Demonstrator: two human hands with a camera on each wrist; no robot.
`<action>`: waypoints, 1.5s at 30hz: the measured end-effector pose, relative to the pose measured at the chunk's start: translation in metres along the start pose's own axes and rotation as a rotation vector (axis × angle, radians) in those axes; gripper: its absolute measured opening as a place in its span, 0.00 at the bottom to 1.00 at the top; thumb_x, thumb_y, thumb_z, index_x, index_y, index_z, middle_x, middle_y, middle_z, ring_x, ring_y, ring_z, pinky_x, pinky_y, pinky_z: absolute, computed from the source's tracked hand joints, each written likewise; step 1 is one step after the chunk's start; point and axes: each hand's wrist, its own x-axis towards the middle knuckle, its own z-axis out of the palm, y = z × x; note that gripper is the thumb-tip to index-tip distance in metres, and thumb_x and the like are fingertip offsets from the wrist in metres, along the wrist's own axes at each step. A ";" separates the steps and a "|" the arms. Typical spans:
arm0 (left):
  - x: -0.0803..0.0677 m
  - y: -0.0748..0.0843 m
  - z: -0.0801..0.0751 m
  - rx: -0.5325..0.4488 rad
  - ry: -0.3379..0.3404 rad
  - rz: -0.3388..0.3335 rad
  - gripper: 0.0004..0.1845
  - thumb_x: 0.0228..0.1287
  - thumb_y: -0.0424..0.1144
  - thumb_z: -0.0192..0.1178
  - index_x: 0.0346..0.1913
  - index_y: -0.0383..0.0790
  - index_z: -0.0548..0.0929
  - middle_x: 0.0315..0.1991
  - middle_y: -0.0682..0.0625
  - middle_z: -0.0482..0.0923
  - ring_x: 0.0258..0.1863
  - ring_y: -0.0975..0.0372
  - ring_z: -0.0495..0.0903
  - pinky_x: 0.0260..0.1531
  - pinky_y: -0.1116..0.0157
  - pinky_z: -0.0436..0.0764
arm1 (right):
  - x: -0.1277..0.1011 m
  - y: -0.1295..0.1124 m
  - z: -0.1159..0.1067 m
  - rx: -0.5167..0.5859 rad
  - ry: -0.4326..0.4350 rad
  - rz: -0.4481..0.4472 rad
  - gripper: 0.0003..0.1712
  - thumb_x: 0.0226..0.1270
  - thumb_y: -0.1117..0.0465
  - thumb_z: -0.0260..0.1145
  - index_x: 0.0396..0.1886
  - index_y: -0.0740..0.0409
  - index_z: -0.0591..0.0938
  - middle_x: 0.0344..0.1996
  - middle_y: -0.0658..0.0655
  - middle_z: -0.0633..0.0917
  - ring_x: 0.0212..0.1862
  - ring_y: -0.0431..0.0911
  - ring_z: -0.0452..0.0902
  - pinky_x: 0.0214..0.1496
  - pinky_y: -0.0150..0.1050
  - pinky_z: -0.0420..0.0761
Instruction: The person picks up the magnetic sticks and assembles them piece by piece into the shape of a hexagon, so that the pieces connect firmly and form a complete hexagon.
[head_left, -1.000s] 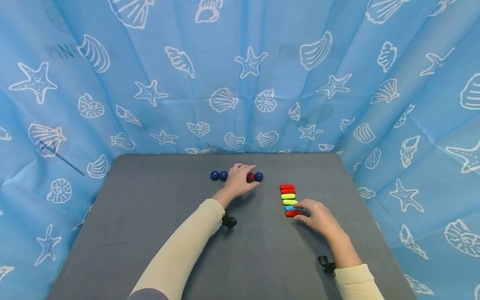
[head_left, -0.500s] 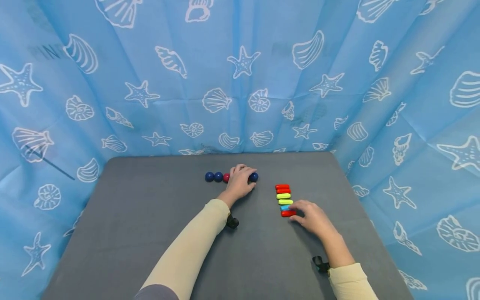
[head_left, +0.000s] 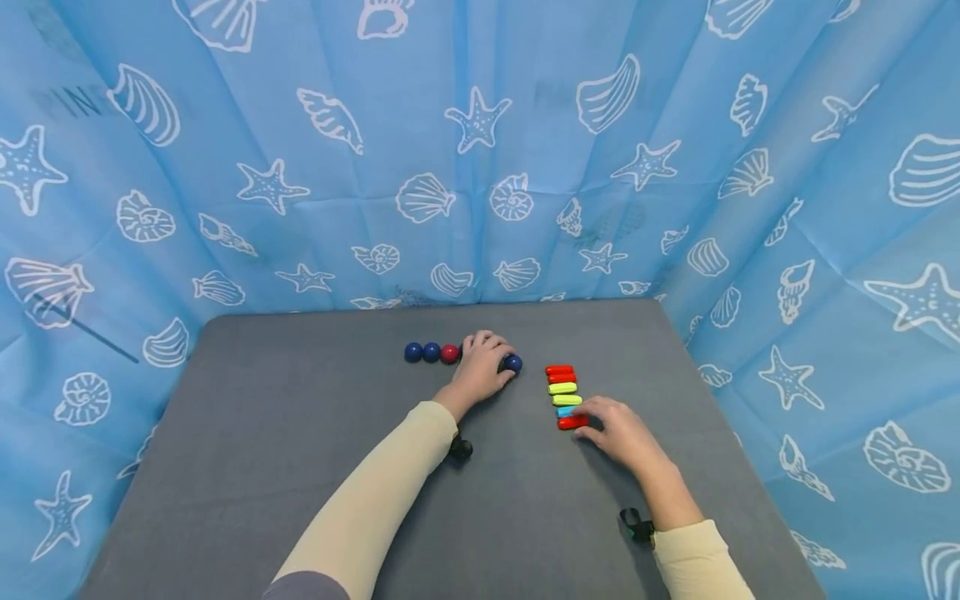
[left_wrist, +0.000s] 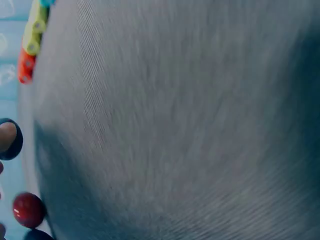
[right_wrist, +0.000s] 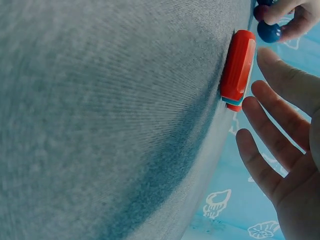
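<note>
Head view: the left hand (head_left: 480, 371) is curling its fingers over a dark blue ball (head_left: 513, 362) just right of the ball row, apparently lining it up; closing the gap beside the red ball (head_left: 449, 353) seems next.

Left wrist view: a fingertip is pressing that ball.

Right wrist view: the right hand (right_wrist: 285, 150), fingers spread and holding nothing, is hovering beside the red block (right_wrist: 238, 67).
</note>
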 end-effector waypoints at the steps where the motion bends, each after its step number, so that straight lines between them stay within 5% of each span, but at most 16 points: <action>1: -0.002 0.001 -0.002 -0.036 -0.005 0.010 0.20 0.66 0.50 0.67 0.58 0.51 0.83 0.59 0.53 0.80 0.64 0.56 0.69 0.67 0.50 0.65 | 0.002 0.000 -0.001 -0.002 -0.006 0.003 0.20 0.56 0.61 0.79 0.49 0.58 0.87 0.50 0.60 0.87 0.54 0.57 0.82 0.58 0.56 0.78; 7: -0.027 0.007 -0.013 -0.239 -0.031 0.056 0.23 0.66 0.49 0.68 0.62 0.47 0.80 0.53 0.53 0.82 0.51 0.61 0.76 0.58 0.59 0.75 | 0.008 -0.004 -0.003 -0.012 -0.046 0.031 0.19 0.58 0.61 0.77 0.50 0.58 0.87 0.50 0.60 0.87 0.53 0.56 0.81 0.60 0.57 0.77; 13: -0.076 0.000 -0.013 -0.427 0.045 0.008 0.22 0.64 0.43 0.69 0.60 0.42 0.83 0.49 0.49 0.79 0.48 0.59 0.77 0.51 0.57 0.79 | 0.000 -0.003 0.001 -0.014 -0.003 -0.013 0.18 0.55 0.62 0.79 0.47 0.58 0.88 0.47 0.59 0.87 0.51 0.56 0.82 0.56 0.56 0.79; 22: -0.148 -0.033 -0.022 -0.438 0.143 -0.150 0.18 0.60 0.45 0.73 0.52 0.45 0.86 0.47 0.52 0.82 0.50 0.58 0.77 0.52 0.51 0.76 | -0.004 -0.002 0.005 -0.012 0.004 -0.018 0.19 0.54 0.64 0.79 0.47 0.58 0.88 0.45 0.58 0.88 0.50 0.55 0.83 0.55 0.55 0.80; 27: -0.178 -0.046 -0.021 -0.476 0.163 -0.175 0.18 0.59 0.44 0.74 0.52 0.47 0.86 0.47 0.54 0.82 0.49 0.59 0.78 0.52 0.51 0.76 | -0.006 -0.002 0.005 -0.015 -0.014 0.014 0.19 0.54 0.64 0.79 0.47 0.59 0.88 0.45 0.59 0.87 0.50 0.56 0.82 0.55 0.55 0.80; 34: -0.195 -0.056 -0.009 -0.512 0.207 -0.169 0.18 0.57 0.45 0.76 0.51 0.50 0.86 0.46 0.59 0.82 0.48 0.64 0.80 0.52 0.56 0.78 | -0.007 -0.002 0.008 -0.027 -0.030 0.005 0.17 0.54 0.64 0.79 0.45 0.58 0.88 0.42 0.56 0.85 0.46 0.53 0.81 0.52 0.53 0.81; 45: -0.196 -0.057 -0.002 -0.489 0.290 -0.196 0.17 0.55 0.47 0.77 0.48 0.53 0.86 0.41 0.61 0.81 0.42 0.68 0.78 0.45 0.61 0.78 | -0.002 -0.007 0.011 -0.089 -0.058 0.071 0.13 0.54 0.64 0.79 0.39 0.53 0.86 0.39 0.52 0.85 0.42 0.48 0.79 0.49 0.51 0.80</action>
